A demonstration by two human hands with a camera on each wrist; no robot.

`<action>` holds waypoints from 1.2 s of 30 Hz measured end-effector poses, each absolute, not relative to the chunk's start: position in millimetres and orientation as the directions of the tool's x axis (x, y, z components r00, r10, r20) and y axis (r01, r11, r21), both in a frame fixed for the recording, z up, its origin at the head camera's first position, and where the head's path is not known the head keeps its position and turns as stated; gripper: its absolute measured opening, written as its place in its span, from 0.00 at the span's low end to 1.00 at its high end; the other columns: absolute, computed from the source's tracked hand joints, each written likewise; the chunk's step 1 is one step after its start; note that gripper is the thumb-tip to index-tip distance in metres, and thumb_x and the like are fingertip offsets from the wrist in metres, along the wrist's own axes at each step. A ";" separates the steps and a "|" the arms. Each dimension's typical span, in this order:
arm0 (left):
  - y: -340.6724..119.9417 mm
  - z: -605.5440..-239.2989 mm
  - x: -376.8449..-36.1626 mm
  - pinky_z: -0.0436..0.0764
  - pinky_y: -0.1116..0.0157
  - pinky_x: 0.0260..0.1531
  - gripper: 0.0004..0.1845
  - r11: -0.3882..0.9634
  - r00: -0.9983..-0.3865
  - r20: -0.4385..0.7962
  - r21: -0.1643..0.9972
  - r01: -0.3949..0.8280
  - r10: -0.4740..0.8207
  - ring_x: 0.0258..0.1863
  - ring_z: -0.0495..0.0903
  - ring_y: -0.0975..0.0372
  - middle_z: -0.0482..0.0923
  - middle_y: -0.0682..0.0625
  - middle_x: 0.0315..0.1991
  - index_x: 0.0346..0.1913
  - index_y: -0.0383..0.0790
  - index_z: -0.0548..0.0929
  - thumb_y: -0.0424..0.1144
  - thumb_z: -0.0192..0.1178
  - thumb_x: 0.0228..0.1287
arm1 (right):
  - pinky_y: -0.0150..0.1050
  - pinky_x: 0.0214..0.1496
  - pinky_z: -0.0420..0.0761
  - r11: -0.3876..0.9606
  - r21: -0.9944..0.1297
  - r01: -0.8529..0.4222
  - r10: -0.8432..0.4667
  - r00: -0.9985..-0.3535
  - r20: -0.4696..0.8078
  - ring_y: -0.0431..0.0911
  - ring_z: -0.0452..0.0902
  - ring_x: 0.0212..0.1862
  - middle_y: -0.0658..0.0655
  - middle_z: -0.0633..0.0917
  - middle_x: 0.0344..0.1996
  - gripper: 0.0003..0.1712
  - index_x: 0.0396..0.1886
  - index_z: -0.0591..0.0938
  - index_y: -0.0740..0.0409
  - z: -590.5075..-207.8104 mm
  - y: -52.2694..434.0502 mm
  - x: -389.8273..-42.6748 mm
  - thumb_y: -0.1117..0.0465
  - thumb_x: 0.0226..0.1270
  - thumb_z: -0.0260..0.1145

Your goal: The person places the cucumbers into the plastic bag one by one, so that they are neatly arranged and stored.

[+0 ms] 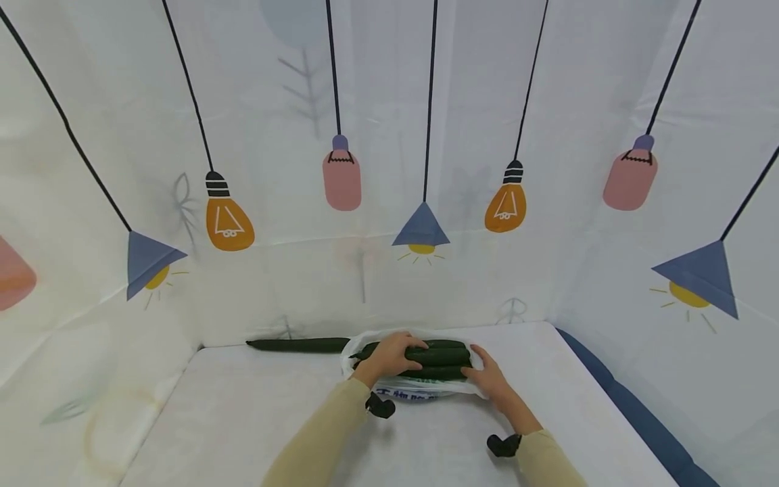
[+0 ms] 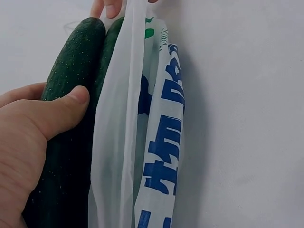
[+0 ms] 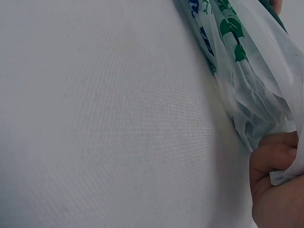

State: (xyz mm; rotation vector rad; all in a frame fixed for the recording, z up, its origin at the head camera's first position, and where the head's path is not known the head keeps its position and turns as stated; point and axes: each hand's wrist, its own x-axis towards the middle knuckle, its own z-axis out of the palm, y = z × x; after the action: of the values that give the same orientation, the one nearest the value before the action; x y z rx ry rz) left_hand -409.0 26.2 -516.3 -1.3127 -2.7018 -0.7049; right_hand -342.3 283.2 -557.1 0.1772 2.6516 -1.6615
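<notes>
Several dark green cucumbers (image 1: 447, 357) lie side by side in the mouth of a white plastic bag (image 1: 420, 392) with blue and green print. My left hand (image 1: 389, 355) lies over them from the left. In the left wrist view its thumb and fingers curl round one cucumber (image 2: 71, 61), beside the bag's raised edge. At the right end of the bundle is my right hand (image 1: 491, 380). Its curled fingers (image 3: 273, 154) hold a fold of the bag in the right wrist view, where the cucumbers are mostly hidden by plastic.
Another long cucumber (image 1: 298, 345) lies left of the bag along the back of the white table (image 1: 243, 406). A white curtain printed with lamps (image 1: 377, 284) stands close behind and at both sides. A dark blue padded edge (image 1: 633, 399) runs along the right.
</notes>
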 end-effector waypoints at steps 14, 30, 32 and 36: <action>22.3 -526.1 -404.8 0.71 0.69 0.28 0.23 0.575 -0.692 0.262 0.404 0.712 0.672 0.32 0.69 0.67 0.70 0.59 0.39 0.51 0.57 0.76 0.51 0.63 0.50 | 0.61 0.59 0.44 0.434 -0.897 0.084 0.067 -0.996 -0.061 0.59 0.40 0.65 0.62 0.52 0.65 0.42 0.66 0.55 0.52 -558.1 284.9 -340.2 0.51 0.55 0.63; 5.0 -528.2 -404.1 0.73 0.64 0.37 0.16 0.562 -0.754 0.333 0.514 0.648 0.566 0.39 0.72 0.64 0.72 0.56 0.42 0.46 0.54 0.79 0.49 0.62 0.53 | 0.61 0.59 0.43 0.429 -0.896 0.116 0.085 -0.993 -0.087 0.59 0.38 0.65 0.61 0.50 0.66 0.40 0.67 0.54 0.49 -557.1 286.3 -344.8 0.52 0.56 0.61; 3.4 -529.6 -404.3 0.73 0.64 0.38 0.16 0.560 -0.761 0.332 0.527 0.640 0.557 0.39 0.72 0.65 0.72 0.57 0.41 0.46 0.54 0.80 0.49 0.62 0.53 | 0.61 0.59 0.43 0.429 -0.895 0.120 0.087 -0.992 -0.092 0.58 0.38 0.65 0.61 0.50 0.66 0.40 0.67 0.54 0.49 -558.8 287.2 -345.2 0.52 0.56 0.61; 0.5 -530.8 -402.0 0.73 0.64 0.39 0.14 0.552 -0.769 0.336 0.547 0.629 0.544 0.39 0.72 0.66 0.72 0.58 0.40 0.44 0.53 0.80 0.48 0.62 0.53 | 0.61 0.59 0.44 0.427 -0.897 0.117 0.083 -0.992 -0.090 0.59 0.38 0.65 0.61 0.49 0.66 0.40 0.67 0.54 0.50 -560.0 288.3 -344.4 0.52 0.57 0.61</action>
State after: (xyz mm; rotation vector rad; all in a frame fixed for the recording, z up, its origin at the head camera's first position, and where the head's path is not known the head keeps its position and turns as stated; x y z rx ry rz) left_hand -402.0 0.5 -530.8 -1.0085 -2.6541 -1.0123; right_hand -344.4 288.3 -560.0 0.1840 2.6268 -1.6543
